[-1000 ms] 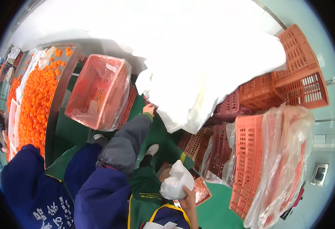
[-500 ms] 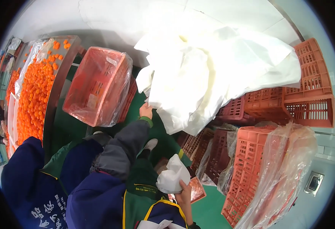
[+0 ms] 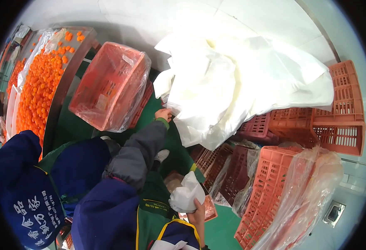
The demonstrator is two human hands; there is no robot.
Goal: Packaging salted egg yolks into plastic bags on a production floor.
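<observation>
White sheeting point(image 3: 249, 75) lies creased — left hand point(image 3: 163, 114) pinching its edge, right hand point(image 3: 197, 214) gripping a bundle point(image 3: 188, 195).

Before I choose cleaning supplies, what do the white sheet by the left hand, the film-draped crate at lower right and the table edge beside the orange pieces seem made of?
White sheet: probably thin plastic or coated fabric, with soft creases; glare hides much of its finish. Film-draped crate: likely moulded plastic, salmon-coloured, with regular slots. Table edge: seemingly steel, grey with a dull sheen.
</observation>
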